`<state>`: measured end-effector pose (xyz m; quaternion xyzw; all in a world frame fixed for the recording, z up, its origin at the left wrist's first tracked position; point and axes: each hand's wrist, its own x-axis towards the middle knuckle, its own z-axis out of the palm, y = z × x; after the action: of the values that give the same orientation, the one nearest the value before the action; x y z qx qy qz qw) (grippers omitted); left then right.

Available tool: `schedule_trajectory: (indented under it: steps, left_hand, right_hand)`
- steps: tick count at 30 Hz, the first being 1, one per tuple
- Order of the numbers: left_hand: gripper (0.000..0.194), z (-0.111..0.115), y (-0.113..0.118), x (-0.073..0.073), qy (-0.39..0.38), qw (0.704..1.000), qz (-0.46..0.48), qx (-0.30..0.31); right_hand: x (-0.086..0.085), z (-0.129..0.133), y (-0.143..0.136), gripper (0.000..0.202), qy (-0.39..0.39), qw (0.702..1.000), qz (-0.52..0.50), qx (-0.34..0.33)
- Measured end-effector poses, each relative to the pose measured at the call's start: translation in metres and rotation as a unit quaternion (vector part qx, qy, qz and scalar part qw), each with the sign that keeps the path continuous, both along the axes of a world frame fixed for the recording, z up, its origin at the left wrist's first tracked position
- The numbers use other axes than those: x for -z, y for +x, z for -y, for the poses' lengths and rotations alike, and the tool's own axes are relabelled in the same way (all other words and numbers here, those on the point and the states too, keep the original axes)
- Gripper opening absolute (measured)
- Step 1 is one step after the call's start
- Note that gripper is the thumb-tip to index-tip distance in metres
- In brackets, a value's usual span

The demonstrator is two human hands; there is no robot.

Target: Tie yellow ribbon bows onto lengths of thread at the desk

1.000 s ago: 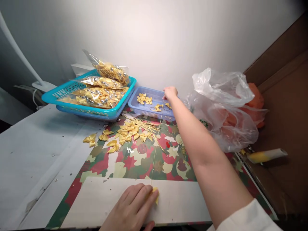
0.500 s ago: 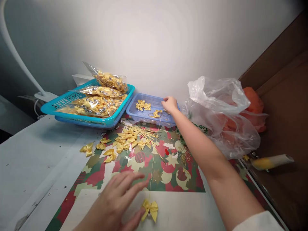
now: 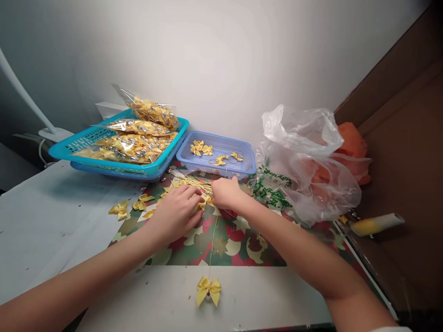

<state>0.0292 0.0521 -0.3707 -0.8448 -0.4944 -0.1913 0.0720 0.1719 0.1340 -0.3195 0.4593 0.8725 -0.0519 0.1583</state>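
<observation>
My left hand (image 3: 178, 208) rests over the heap of yellow ribbon bows, its fingers bent but apart, with fingertips close to a yellow bow (image 3: 207, 199). Right beside it, my right hand (image 3: 227, 192) is closed at the gold wire-like strands (image 3: 194, 177); what its fingertips grip is hidden. On the white surface near me lies a single yellow bow (image 3: 208, 290), with a thin cord (image 3: 213, 240) running from it toward the blue basket (image 3: 221, 136). That basket holds a few bows, some with dark loops.
At the back left, a teal basket (image 3: 157, 167) carries clear bags of yellow bows (image 3: 129, 146). A crumpled plastic bag (image 3: 301, 133) with something orange stands on the right, near a cardboard wall (image 3: 398, 115). A white lamp arm (image 3: 24, 92) rises at far left.
My right hand has come back from the blue basket to the strands; a small bow now shows where it was. My left hand has moved from the near bow forward to the heap.
</observation>
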Motion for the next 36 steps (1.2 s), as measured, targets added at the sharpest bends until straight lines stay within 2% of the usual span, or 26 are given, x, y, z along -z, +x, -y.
schedule_trajectory:
  steps: [4,7,9,11,13,14,16,18,20,23,26,29,32,36]
  left_hand:
    - [0.023,-0.009,0.001,0.014,-0.022,0.999,-0.017,0.041]
    - [0.025,-0.009,-0.004,0.022,0.003,1.0,-0.026,-0.009]
    - [0.026,-0.008,-0.006,0.021,0.04,0.998,-0.01,-0.045]
    - [0.038,-0.006,-0.007,0.015,0.104,0.99,0.044,-0.084]
    - [0.059,-0.002,-0.006,0.005,0.204,0.966,0.113,-0.113]
    - [0.068,0.001,-0.007,-0.001,0.269,0.947,0.13,-0.116]
    - [0.073,0.006,-0.008,-0.012,0.4,0.906,0.101,-0.095]
    - [0.064,0.011,-0.009,-0.021,0.462,0.883,0.033,-0.079]
    - [0.05,0.015,-0.01,-0.026,0.443,0.891,-0.003,-0.095]
    - [0.026,0.017,-0.008,-0.029,0.393,0.913,0.007,-0.105]
    - [0.009,0.02,-0.001,-0.03,0.364,0.927,0.003,-0.093]
    - [0.02,0.023,0.004,-0.029,0.259,0.959,-0.013,-0.111]
    - [0.027,0.023,0.003,-0.026,0.194,0.973,0.02,-0.127]
    - [0.03,0.021,0.0,-0.021,0.154,0.976,0.074,-0.134]
  right_hand:
    - [-0.002,-0.002,0.007,0.009,-0.031,0.998,-0.039,0.042]
    - [0.003,-0.007,0.015,0.01,-0.052,0.978,-0.18,0.092]
    - [0.008,-0.009,0.018,0.011,-0.045,0.932,-0.343,0.108]
    - [0.011,-0.008,0.017,0.011,-0.009,0.858,-0.504,0.099]
    - [0.012,-0.001,0.013,0.013,0.058,0.796,-0.599,0.061]
    - [0.011,0.003,0.011,0.013,0.1,0.783,-0.613,0.028]
    - [0.008,0.013,0.006,0.013,0.191,0.796,-0.571,-0.061]
    - [0.006,0.023,0.002,0.016,0.279,0.825,-0.471,-0.142]
    - [0.005,0.03,0.002,0.019,0.354,0.84,-0.371,-0.177]
    - [0.006,0.041,0.009,0.023,0.416,0.844,-0.294,-0.169]
    - [0.008,0.053,0.019,0.026,0.41,0.863,-0.256,-0.148]
    - [0.011,0.065,0.029,0.024,0.36,0.903,-0.212,-0.101]
    - [0.017,0.071,0.041,0.022,0.305,0.934,-0.181,-0.031]
    - [0.029,0.073,0.064,0.023,0.255,0.944,-0.204,0.051]
